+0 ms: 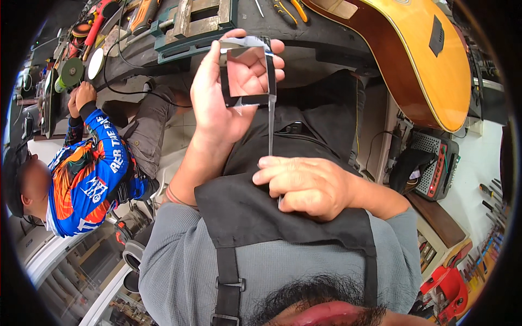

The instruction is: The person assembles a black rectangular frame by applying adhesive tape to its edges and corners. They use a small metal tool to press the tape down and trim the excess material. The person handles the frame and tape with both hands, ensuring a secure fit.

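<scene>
The left hand (215, 92) is half open, palm up, with the thumb along the near-left side of a rectangular frame (247, 101) and the fingers curled behind it, their tips showing past its right side; to its right and closer to the chest, the right hand (304, 185) is folded nearly closed, fingertips pressed together on the lower end of a slender grey strip (270, 127), its thumb mostly hidden. The frame sits within the left hand's hold, the palm visible through its opening; it has narrow black sides, a shiny, reflective band across the far end, and a scrap of clear film at the near edge. The strip looks thin and smooth, and whether it is metal or plastic I cannot tell. The frame stands a little taller than wide, its long axis running away from the chest, while the strip runs almost straight from the frame's near-right corner down to the right fingertips. Well left of the left hand, a co-worker (89, 179) in a blue and orange shirt bends over a bench; just beyond that hand lies a green vise (185, 49), then orange-handled pliers (288, 11) beyond it to the right, and an acoustic guitar body (402, 49) well to the right of the frame.
</scene>
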The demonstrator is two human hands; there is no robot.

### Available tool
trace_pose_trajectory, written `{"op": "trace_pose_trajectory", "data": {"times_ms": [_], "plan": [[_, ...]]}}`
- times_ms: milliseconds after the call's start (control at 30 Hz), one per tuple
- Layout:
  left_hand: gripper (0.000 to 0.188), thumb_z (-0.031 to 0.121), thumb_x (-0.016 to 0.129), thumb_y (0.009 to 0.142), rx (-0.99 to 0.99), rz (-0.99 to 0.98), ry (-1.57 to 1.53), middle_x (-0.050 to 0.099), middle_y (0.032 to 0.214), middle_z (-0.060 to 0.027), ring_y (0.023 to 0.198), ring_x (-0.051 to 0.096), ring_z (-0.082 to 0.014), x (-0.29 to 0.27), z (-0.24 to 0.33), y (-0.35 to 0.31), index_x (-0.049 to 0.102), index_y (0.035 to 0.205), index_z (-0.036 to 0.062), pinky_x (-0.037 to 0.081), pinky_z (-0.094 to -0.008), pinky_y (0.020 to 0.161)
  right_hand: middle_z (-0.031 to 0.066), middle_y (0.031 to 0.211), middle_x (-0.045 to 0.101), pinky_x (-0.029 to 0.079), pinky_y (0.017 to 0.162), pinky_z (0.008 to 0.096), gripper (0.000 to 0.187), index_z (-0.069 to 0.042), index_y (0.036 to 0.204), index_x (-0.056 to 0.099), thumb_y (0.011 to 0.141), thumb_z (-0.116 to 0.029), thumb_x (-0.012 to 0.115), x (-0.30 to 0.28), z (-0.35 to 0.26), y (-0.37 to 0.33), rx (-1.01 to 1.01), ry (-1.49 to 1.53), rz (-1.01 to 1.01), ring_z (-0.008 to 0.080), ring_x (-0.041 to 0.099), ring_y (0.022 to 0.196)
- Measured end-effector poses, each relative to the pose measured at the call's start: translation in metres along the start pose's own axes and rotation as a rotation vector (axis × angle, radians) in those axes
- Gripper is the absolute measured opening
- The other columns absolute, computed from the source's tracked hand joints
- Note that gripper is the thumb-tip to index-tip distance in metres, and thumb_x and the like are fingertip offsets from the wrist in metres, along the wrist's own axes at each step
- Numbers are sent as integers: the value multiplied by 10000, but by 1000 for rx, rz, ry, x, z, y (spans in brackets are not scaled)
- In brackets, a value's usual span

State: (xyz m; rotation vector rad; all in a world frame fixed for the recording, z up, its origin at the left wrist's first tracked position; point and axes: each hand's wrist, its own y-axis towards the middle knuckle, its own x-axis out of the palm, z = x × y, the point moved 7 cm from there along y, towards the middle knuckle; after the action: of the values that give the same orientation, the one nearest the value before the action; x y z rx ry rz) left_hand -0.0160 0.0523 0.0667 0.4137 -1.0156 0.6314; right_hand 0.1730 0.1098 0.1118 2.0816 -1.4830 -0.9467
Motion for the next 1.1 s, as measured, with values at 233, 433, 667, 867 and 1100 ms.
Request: {"op": "trace_pose_trajectory", "data": {"times_ms": [233,433,667,867,1100], "plan": [[480,407,346,1184,107,-53,82,605,1413,-385,1139,702,-404,6,18,0,536,1467,68,576,-512,1033,153,965,639,617,1003,566,87,-46,1011,589,1040,21,637,-17,13,-3,242,399,310,324,728,932],[504,486,323,1182,421,-51,494,608,1388,-362,1151,688,-379,24,17,-15,454,1502,119,576,-503,1012,20,935,509,490,710,269,319,-71,1412,427,1125,-75,565,-39,51,-15,699,781,836,85,470,735],[530,626,410,1137,652,-173,909,577,1424,-322,1141,667,-364,44,4,-33,381,1448,198,575,-498,981,-44,888,607,409,655,224,125,-20,1119,638,1084,-133,677,-32,81,-5,921,337,611,9,501,781],[577,667,409,1118,698,-113,936,567,1429,-332,1151,667,-371,42,20,-31,360,1463,208,575,-502,978,-31,768,561,402,612,264,87,-29,1020,633,1045,-105,666,-19,65,13,847,283,328,38,478,701],[555,595,376,1153,675,-31,714,589,1399,-363,1142,668,-393,16,58,-15,402,1493,156,570,-516,980,117,775,545,457,655,381,210,-14,902,569,1028,-155,661,-3,62,34,678,232,101,208,544,695]]}}
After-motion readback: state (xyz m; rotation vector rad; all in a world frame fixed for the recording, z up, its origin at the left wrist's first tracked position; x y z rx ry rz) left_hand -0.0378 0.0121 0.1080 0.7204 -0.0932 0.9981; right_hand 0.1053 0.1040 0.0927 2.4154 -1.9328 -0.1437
